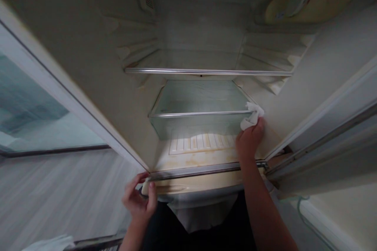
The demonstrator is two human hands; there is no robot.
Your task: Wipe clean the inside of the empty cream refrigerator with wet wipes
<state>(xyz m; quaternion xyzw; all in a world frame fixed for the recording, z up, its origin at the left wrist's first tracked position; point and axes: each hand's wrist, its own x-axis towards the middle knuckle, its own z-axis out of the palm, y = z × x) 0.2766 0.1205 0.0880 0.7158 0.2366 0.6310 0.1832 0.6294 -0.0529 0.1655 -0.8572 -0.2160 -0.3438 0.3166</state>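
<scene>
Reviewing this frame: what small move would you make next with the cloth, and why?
I would probably slide the cloth left along the lower shelf's front trim. The right hand already holds it at the trim's right end, and the trim runs unblocked to the left, while the left hand is well below, at the front ledge.

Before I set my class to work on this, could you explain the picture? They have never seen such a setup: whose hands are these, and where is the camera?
There is no machine: one person works bare-handed, and the single picture comes from a camera on their head, looking forward and down. Ahead is what looks like a refrigerator's inside. The right hand holds a crumpled white cloth or tissue at the right end of the lower glass shelf. The left hand touches the left end of the cream front panel. Yellowish stains mark the floor inside.
</scene>
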